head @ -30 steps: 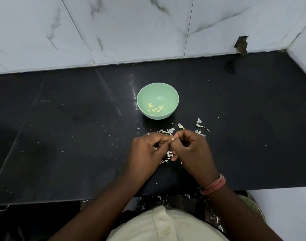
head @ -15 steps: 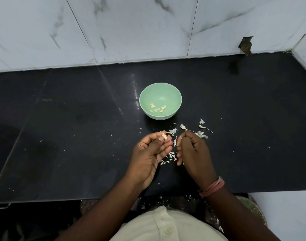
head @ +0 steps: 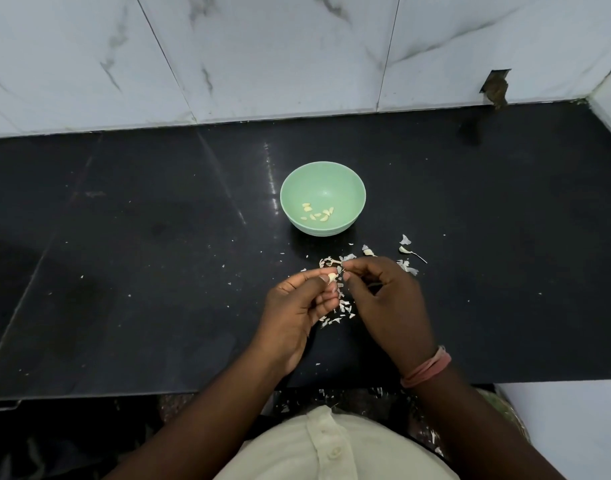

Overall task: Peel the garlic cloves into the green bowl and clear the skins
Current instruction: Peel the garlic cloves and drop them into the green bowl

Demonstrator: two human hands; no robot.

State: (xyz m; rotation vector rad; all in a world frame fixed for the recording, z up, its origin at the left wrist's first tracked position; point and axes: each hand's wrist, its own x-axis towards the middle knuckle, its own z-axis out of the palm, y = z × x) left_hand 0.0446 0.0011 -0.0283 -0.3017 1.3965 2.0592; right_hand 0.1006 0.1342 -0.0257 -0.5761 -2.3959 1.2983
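The left hand's fingers pinch a small pale garlic clove, while the right hand, which met it a second ago, has drawn apart, pinching a papery white skin strip. The clove looks nearly bare, so the pale green plastic bowl beyond on the black stone desk comes next; skin flakes still litter the desk below.

The tabletop is black polished stone, glossy enough to throw back a streak of light at 9 o'clock of the green bowl. The bowl looks like smooth matt plastic with a soft sheen. Peeled cloves inside it are pale, smooth and slightly waxy. Garlic skins scattered at 6 o'clock of the bowl are thin, papery, dry and ragged. The wall tiles are white veined marble-look, smooth and lightly glossy. A pink band on the right wrist looks like soft cord. The shirt is cream woven cloth with glossy plastic buttons.
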